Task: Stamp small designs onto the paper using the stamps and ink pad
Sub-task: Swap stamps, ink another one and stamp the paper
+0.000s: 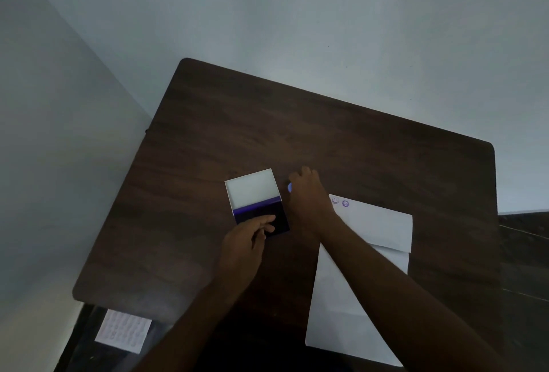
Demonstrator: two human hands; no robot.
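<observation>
- A dark wooden table (267,134) stands against pale walls
- An open ink pad (258,202) lies near the middle, its white lid raised at the far side, dark purple pad nearer
- The left hand (246,241) rests its fingers (264,221) on the pad's near part
- The right hand (309,196) is closed over a small pale blue stamp (290,187) just right of the ink pad
- White paper (371,267) lies to the right, its far end folded over, two purple stamped marks (340,202) at its far left corner
- A white sheet (123,330) lies below the table's near left corner

Open ink pad (261,205), white lid raised, lies left of white paper (377,224) bearing 2 purple stamped designs (340,202).
</observation>
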